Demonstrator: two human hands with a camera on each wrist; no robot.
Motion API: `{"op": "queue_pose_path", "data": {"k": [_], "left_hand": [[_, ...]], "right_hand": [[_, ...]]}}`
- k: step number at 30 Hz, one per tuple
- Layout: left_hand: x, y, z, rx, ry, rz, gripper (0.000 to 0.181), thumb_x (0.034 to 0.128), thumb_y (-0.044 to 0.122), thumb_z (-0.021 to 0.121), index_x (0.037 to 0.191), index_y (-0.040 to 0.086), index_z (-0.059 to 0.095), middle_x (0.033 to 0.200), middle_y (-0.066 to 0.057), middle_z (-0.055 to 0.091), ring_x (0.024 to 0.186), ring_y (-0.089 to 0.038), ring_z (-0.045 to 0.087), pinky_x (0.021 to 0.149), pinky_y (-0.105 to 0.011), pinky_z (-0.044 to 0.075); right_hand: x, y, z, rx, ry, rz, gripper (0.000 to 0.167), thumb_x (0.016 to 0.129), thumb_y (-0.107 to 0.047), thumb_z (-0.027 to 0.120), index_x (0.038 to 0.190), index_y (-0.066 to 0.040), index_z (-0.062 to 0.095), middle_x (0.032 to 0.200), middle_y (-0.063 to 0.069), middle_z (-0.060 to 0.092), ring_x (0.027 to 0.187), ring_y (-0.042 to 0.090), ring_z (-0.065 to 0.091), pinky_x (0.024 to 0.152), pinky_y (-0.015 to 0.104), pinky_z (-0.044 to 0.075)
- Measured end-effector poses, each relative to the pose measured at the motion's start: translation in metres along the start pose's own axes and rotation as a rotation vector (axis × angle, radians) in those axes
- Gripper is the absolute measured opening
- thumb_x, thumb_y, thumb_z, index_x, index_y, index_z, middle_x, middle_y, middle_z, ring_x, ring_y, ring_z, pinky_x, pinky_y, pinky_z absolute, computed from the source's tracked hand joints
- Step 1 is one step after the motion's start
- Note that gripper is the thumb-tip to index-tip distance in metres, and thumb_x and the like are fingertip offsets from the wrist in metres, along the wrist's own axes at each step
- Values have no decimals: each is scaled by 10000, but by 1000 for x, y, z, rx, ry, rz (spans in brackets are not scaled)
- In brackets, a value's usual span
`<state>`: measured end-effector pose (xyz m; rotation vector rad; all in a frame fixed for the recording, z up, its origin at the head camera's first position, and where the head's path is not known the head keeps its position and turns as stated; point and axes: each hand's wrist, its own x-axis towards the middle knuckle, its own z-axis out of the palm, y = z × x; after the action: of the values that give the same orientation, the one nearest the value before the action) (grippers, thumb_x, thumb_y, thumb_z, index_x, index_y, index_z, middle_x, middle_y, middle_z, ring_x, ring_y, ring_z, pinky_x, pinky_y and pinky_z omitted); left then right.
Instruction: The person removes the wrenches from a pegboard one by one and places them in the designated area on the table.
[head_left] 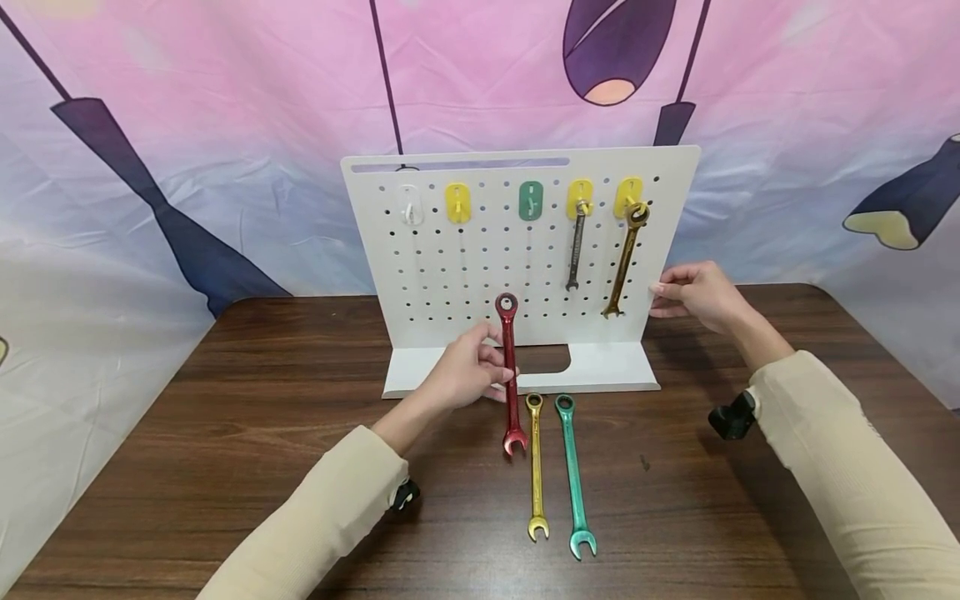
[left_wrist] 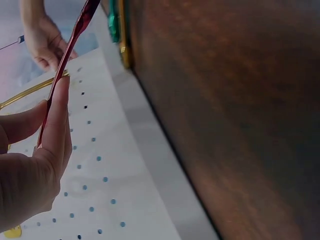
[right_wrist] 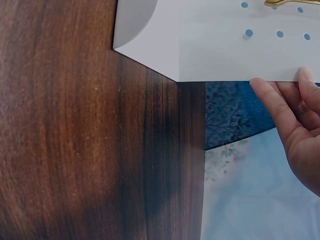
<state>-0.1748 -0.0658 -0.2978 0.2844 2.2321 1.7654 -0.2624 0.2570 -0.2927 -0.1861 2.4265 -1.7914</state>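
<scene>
My left hand point(head_left: 468, 367) pinches a red combination wrench point(head_left: 509, 358) between thumb and fingers. The wrench is upright in front of the white pegboard point(head_left: 487, 275), ring end up and open end down. In the left wrist view, the red wrench point(left_wrist: 65, 60) shows edge-on. My right hand point(head_left: 701, 293) holds the pegboard's right edge, with its thumb tip at the edge in the right wrist view. On the table below lie a yellow-gold wrench point(head_left: 536, 475) and a green wrench point(head_left: 575, 479), side by side.
A small grey wrench point(head_left: 576, 250) and a bronze wrench point(head_left: 624, 262) hang from the yellow hooks at right. A white hook point(head_left: 410, 206), a yellow hook point(head_left: 458, 203) and a green hook point(head_left: 531, 201) hold nothing. Behind the wooden table point(head_left: 262, 400) hangs a patterned cloth point(head_left: 262, 142).
</scene>
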Motion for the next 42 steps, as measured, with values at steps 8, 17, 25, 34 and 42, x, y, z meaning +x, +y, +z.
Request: {"op": "queue_pose_path", "data": {"k": [8,17,25,34,42], "left_hand": [[-6,-14,-1,36,13,-55,275,821,-184,520,1042,-42,440,805,-178,565,645,-214,589,563,-356,587],[-11,-22,-5,-3,-35,-127,302,815,-187,527,1061,-46,422,824,-198,585,644,-217,621,590,-362,589],[-19,-25,-6,-25,-96,-188,282,817,-199,508,1032,-43,416,765,-138,532,667,-187,601,605,-374,589],[-30,-29,-1,-24,-167,-218,254,790,-229,503,976,-77,421,721,-144,523,657,-185,597,606,-369,589],[-38,-33,2,-3,-214,-263,249,749,-224,563,881,-65,424,641,-134,562,536,-169,572,550,-323,585]], "right_hand": [[-1,1,-1,-7,-2,6,204,923,-41,515,954,158,552,808,86,621,751,189,622,809,453,532],[1,0,1,-15,2,4,208,922,-45,518,950,159,544,810,88,614,754,192,619,799,440,539],[1,0,1,-26,3,10,235,926,-55,513,984,173,522,822,85,615,762,183,620,815,451,530],[0,0,1,-27,1,11,232,921,-57,522,981,168,530,823,89,610,755,185,626,817,455,528],[1,1,0,-15,3,8,220,922,-48,518,968,166,534,811,82,620,756,182,621,810,449,532]]}}
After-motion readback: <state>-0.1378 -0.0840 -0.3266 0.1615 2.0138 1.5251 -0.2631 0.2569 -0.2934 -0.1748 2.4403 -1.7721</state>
